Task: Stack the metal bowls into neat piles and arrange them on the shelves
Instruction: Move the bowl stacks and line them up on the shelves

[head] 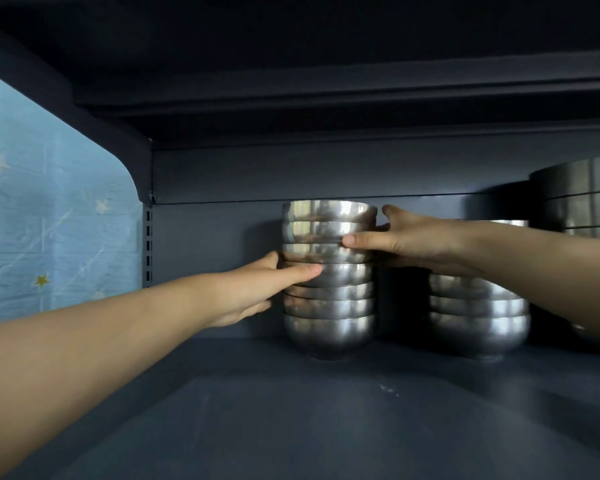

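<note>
Tall stack of shiny round steel bowls (329, 306) stands base down on the dark blue-grey metal shelf (291, 410), clamped between both hands. Left to right: pale blue star-print wall covering (49, 202) sits well outside the left fingers, then the slotted dark shelf upright (148, 244), also apart from them. Left hand (253, 289) wraps the stack's left flank about mid-height, left thumb (309, 270) laid across the front, other fingers curled round the far side, mostly hidden. Right hand (406, 240) grips higher on the right flank, right thumb (354, 240) on the front, forefinger up by the top rim, rest behind. Both hands narrow, closed on the stack, no gap seen. Just beyond the right palm, under the wrist, is a shorter stack of like steel bowls (478, 317), near the tall one; touching or not, cannot tell. Far right, past the forearm, a dim pile of bigger dark metal pans (582, 195), cut by the frame edge. Step judged: squaring the tall stack in its spot on the shelf. To do it well: press evenly from both sides so upper bowls seat straight over lower ones, move the whole column rather than the top half, leave a slim gap to the shorter stack, release thumbs last. Risk: upper bowls shear off if only the top gets pushed.
</note>
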Demonstrator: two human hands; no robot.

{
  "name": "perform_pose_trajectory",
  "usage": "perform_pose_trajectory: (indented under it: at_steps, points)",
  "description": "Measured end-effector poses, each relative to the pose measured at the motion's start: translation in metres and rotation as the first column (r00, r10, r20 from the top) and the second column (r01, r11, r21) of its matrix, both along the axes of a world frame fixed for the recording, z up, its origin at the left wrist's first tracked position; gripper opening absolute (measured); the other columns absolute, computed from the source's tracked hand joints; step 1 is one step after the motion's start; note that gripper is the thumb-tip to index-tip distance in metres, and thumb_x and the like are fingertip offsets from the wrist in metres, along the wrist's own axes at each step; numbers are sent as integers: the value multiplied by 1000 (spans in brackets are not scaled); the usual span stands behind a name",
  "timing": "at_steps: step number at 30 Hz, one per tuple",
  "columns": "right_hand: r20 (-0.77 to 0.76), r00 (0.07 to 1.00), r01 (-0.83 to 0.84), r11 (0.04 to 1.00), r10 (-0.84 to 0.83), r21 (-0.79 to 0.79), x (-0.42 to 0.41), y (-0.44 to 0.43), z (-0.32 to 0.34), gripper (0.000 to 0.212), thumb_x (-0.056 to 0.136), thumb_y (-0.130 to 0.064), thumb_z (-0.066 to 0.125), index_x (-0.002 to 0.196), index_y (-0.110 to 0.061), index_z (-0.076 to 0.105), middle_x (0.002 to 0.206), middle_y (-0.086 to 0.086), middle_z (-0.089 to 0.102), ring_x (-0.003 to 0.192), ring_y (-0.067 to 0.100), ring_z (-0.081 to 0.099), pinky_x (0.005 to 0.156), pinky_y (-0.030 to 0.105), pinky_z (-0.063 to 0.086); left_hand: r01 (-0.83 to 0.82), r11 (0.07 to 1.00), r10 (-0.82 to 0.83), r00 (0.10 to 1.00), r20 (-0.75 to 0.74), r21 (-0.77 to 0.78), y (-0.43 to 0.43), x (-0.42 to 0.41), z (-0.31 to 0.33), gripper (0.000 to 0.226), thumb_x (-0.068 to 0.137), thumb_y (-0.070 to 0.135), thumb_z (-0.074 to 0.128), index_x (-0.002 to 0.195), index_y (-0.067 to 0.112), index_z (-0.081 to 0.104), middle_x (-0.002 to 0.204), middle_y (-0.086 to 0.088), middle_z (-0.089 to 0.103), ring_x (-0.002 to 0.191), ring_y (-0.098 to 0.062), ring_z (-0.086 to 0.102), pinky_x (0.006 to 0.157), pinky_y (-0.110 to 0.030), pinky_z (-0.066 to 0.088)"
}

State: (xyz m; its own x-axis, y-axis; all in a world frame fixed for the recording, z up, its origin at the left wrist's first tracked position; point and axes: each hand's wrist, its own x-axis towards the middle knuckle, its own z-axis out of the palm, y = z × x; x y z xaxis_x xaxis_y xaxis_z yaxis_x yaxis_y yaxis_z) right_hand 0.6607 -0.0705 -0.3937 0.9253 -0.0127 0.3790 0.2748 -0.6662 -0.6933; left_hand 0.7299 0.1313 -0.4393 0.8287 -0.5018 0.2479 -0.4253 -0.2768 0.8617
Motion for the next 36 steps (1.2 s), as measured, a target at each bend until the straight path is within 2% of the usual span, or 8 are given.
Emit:
perform_pose_trajectory:
  at_steps: [2, 4, 6, 11, 16, 21, 26, 36]
  points:
    - [-55, 998, 10, 1000, -10, 13, -9, -1, 1, 124, 49, -63, 73, 148, -15, 16, 148, 0, 35, 133, 18, 40, 105, 36, 39, -59, 998, 59, 998, 4, 30, 1, -7, 4, 95, 72, 56, 67, 148, 26, 19, 152, 12, 28, 140, -11, 27, 116, -39, 22]
    - [-73, 997, 36, 999, -37, -15, -19, -2, 0, 111, 66, -62, 68, 150, -14, 12, 154, 0, 25, 137, 18, 34, 105, 34, 39, -131, 990, 131, 991, 16, 51, 2, -19, 6, 92, 83, 49, 59, 150, 19, 4, 157, 7, 13, 142, -13, 21, 116, -37, 22]
    - [-55, 994, 86, 994, -89, -62, -32, -1, -1, 95, 79, -58, 62, 149, -12, 18, 155, 0, 24, 137, 18, 33, 104, 33, 40, -206, 974, 202, 978, 51, 92, 5, -31, 6, 87, 87, 49, 56, 150, 18, 5, 158, 3, 11, 143, -16, 20, 115, -36, 25]
    - [89, 976, 218, 933, -201, -287, -71, 6, -6, 54, 84, -52, 61, 124, -17, 55, 126, 4, 55, 113, 22, 54, 98, 37, 47, -366, 907, 307, 913, 269, 209, 15, -74, 3, 59, 88, 45, 56, 139, 22, 38, 145, 1, 41, 133, -18, 38, 108, -38, 35]
    - [208, 957, 285, 789, -203, -544, -110, 22, -21, 42, 88, -49, 57, 111, -14, 60, 110, 0, 59, 109, 21, 55, 82, 27, 40, -426, 861, 263, 841, 473, 278, 15, -128, -12, 40, 89, 38, 55, 124, 20, 52, 122, 4, 57, 114, -14, 52, 91, -25, 40]
    - [171, 966, 258, 734, -193, -628, -125, 27, -39, 53, 89, -47, 57, 129, -12, 51, 130, 6, 55, 117, 24, 52, 96, 32, 42, -469, 828, 197, 756, 625, 307, 11, -145, -23, 31, 89, 38, 54, 115, 20, 57, 117, 4, 59, 107, -13, 54, 83, -23, 38]
    - [165, 972, 235, 753, -169, -615, -123, 20, -42, 55, 89, -45, 56, 134, -14, 47, 135, 7, 53, 122, 24, 49, 96, 30, 39, -520, 762, 74, 661, 746, 385, 10, -143, -19, 33, 90, 40, 51, 115, 18, 57, 117, 3, 56, 106, -14, 53, 92, -29, 44]
    - [-85, 977, 114, 811, -198, -574, -152, 15, 11, 59, 87, -44, 60, 133, -9, 46, 131, 16, 54, 120, 29, 52, 99, 35, 43, -460, 663, -3, 787, 616, 591, 12, -183, 43, 40, 94, 41, 43, 127, 20, 49, 129, 1, 48, 118, -19, 45, 96, -36, 41]
